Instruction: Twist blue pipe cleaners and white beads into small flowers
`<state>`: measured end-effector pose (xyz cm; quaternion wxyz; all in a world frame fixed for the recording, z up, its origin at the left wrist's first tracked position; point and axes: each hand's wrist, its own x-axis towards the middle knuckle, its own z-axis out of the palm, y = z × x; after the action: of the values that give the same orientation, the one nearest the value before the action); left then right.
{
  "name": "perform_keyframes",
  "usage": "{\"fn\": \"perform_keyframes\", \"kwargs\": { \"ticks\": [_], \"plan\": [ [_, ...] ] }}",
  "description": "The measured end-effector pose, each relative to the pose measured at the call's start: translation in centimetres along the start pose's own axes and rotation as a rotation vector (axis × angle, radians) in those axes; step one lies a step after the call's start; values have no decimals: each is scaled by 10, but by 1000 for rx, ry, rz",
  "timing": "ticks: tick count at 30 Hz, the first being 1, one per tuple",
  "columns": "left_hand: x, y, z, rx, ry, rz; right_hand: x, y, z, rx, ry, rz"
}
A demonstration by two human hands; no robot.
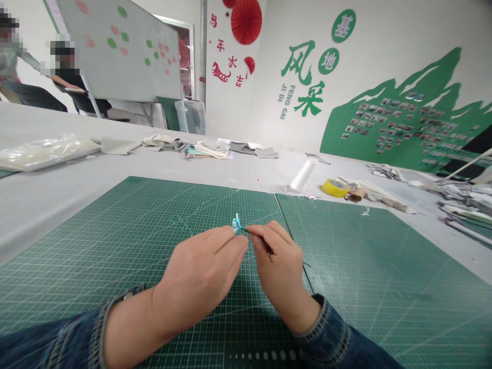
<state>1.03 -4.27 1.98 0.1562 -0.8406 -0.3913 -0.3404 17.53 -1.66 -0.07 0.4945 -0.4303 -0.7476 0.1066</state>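
Note:
Both hands are raised over a green cutting mat (154, 215), close together near its middle. Between the fingertips of my left hand (203, 271) is a small blue and white piece (236, 223), its top poking out above the fingers. My right hand (279, 271) is pinched at the right side of that piece, on a thin dark strand (245, 229) that meets it. A thin dark end (306, 264) also shows to the right of my right hand. The fingers hide the lower part of the blue and white piece.
Behind the mats are a white cone (303, 175), a yellow tape roll (335, 188) and fabric scraps (209, 148). A plastic-wrapped bundle (46, 152) lies at the left. Two people sit or stand at the far left.

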Motion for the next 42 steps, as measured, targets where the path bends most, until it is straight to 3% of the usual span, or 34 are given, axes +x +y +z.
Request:
{"fn": "perform_keyframes", "kwargs": {
  "ticks": [6,14,19,25,29,36,42],
  "plan": [
    [13,-20,-16,32,-131,22,-4,1,2,-119,-197,-110],
    [27,-63,-13,-504,-354,-326,4,-4,2,243,-351,26],
    [22,-73,4,-792,-396,-554,9,0,0,377,-293,203],
    [16,-67,16,-962,-408,-723,8,7,1,631,-162,493],
    [16,-54,18,-1001,-396,-774,10,10,2,755,-39,602],
    [14,-31,15,-897,-348,-687,13,11,3,901,53,683],
    [14,-21,9,-870,-288,-667,13,10,3,878,60,675]
  ]
}}
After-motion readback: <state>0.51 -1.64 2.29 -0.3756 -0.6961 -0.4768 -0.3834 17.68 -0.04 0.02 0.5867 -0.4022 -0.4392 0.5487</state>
